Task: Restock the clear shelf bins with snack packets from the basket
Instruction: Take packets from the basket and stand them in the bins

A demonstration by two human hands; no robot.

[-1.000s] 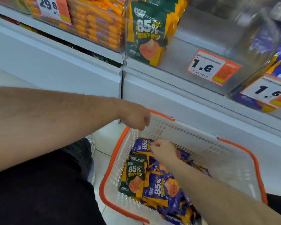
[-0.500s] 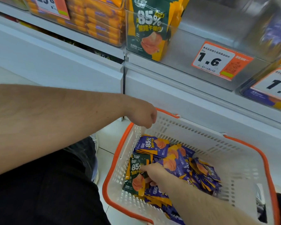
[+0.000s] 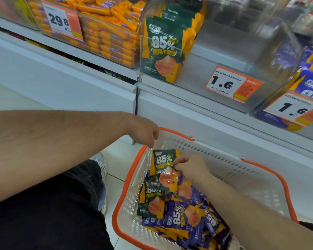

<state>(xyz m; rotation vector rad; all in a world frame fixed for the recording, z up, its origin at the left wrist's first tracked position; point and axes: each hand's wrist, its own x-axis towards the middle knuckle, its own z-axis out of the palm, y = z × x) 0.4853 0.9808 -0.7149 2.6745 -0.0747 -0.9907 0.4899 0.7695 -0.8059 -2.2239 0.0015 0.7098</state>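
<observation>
Shelf bins blur overhead; right hand (image 3: 190, 168) fingers pinch a green packet (image 3: 165, 168), left hand (image 3: 145, 134) fingers curled, grip unclear.

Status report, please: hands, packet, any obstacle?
Right hand pinching green packet above basket. Left hand at basket rim, grip unclear. Green bin half empty, nothing blocking.

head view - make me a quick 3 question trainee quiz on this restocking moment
1. True or false: the right hand is pinching a dark green packet above the basket.
2. What price shows on the clear bin holding green packets? A) 29.8 B) 1.6 C) 8.5
3. Fill in: the left hand rests at the basket's ____ rim.

Key: 1 true; 2 B; 3 orange
</observation>
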